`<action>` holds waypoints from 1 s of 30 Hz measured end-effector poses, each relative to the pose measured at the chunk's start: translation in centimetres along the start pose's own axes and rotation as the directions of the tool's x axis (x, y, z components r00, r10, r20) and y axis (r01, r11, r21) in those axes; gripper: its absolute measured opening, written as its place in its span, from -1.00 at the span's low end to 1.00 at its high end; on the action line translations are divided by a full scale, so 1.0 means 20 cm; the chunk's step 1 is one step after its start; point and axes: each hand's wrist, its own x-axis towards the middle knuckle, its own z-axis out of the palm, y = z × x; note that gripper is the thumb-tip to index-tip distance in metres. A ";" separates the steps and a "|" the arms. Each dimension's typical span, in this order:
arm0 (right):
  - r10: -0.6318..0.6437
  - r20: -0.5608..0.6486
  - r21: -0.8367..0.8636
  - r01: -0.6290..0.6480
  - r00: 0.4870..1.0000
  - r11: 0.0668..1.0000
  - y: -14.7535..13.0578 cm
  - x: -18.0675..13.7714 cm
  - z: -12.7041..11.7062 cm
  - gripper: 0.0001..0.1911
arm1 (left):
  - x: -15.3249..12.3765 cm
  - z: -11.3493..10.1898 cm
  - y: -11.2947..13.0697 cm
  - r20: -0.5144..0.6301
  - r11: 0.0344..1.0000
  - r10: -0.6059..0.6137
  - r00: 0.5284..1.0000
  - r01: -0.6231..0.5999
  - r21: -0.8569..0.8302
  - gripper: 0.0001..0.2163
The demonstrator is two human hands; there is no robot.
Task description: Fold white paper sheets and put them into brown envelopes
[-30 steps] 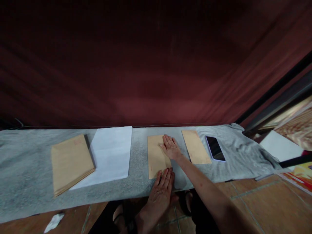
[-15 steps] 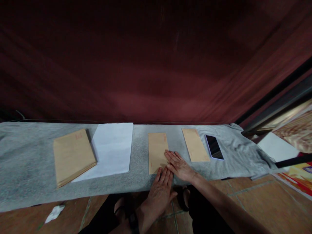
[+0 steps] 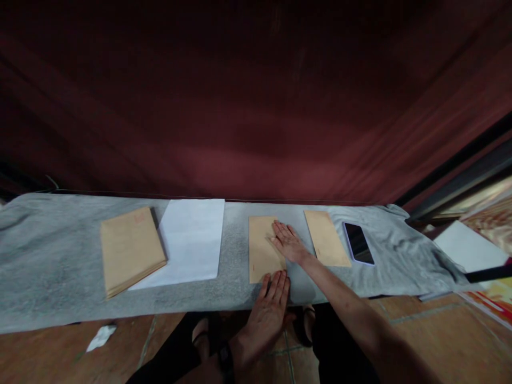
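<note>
A brown paper envelope (image 3: 262,250) lies flat on the grey cloth in front of me. My right hand (image 3: 290,242) rests on its upper right edge, fingers stretched out and covering that corner. At the envelope's lower right corner, my left hand (image 3: 270,309) lies with its fingers extended, the tips touching the paper. Neither hand grasps anything. To the right is a second brown envelope (image 3: 327,240), lying slightly slanted and apart from my hands.
On the left, a stack of brown envelopes (image 3: 132,248) overlaps white paper sheets (image 3: 194,240). A phone (image 3: 359,242) lies right of the second envelope. The grey cloth (image 3: 60,256) covers a narrow bench against a dark red surface (image 3: 256,133). A crumpled tissue (image 3: 101,337) is on the tiled floor.
My right hand has slid up along the envelope's right side, away from my left hand. My left hand stays at the lower corner. The view has shifted slightly.
</note>
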 end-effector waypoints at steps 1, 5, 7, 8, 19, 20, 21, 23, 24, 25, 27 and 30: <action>-0.026 -0.004 0.014 0.026 1.000 1.000 -0.02 0.00 0.00 -0.40 | 0.00 0.00 0.00 0.002 1.000 0.003 1.000 -0.003 0.002 -0.44; -0.324 0.050 0.121 0.316 0.945 0.941 -0.13 -0.05 -0.01 -0.44 | 0.00 0.01 -0.01 0.007 1.000 0.016 1.000 -0.016 -0.020 -0.43; -0.439 0.077 0.162 0.423 0.895 0.891 -0.17 -0.06 -0.01 -0.46 | -0.01 0.01 -0.01 0.023 1.000 0.020 1.000 -0.019 -0.022 -0.45; -0.462 0.083 0.168 0.444 0.883 0.880 -0.17 -0.05 -0.01 -0.46 | -0.01 0.02 -0.01 0.028 1.000 0.017 0.999 -0.016 -0.016 -0.45; -0.198 0.087 -0.002 0.198 0.976 0.980 -0.02 0.29 0.01 -0.45 | -0.01 -0.03 0.01 0.039 1.000 -0.017 0.999 0.017 -0.008 -0.37; -0.165 0.079 -0.018 0.167 0.983 0.986 -0.02 0.30 0.01 -0.45 | -0.01 -0.04 0.01 0.046 1.000 -0.014 0.999 0.014 -0.006 -0.38; -0.137 0.071 -0.031 0.140 0.988 0.990 -0.02 0.32 0.01 -0.44 | 0.00 -0.05 0.01 0.052 1.000 -0.012 0.999 0.013 -0.003 -0.39; -0.100 0.061 -0.044 0.103 0.993 0.994 -0.02 0.32 0.01 -0.43 | -0.01 -0.04 0.01 0.061 1.000 -0.012 0.998 0.012 0.000 -0.40; -0.089 0.059 -0.045 0.092 0.994 0.995 -0.03 0.31 0.01 -0.42 | -0.01 -0.04 0.00 0.063 1.000 -0.012 0.998 0.012 -0.002 -0.40; -0.085 0.060 -0.045 0.088 0.995 0.995 -0.03 0.30 0.01 -0.42 | -0.01 -0.03 0.00 0.062 1.000 -0.014 0.998 0.015 -0.005 -0.40; -0.095 0.067 -0.035 0.098 0.993 0.995 -0.05 0.24 0.01 -0.41 | -0.02 -0.01 -0.01 0.050 1.000 -0.005 0.999 0.006 -0.018 -0.38; -0.160 0.093 0.011 0.159 0.983 0.987 -0.06 0.08 0.00 -0.41 | -0.02 -0.01 -0.02 0.024 0.999 -0.018 1.000 0.019 -0.033 -0.34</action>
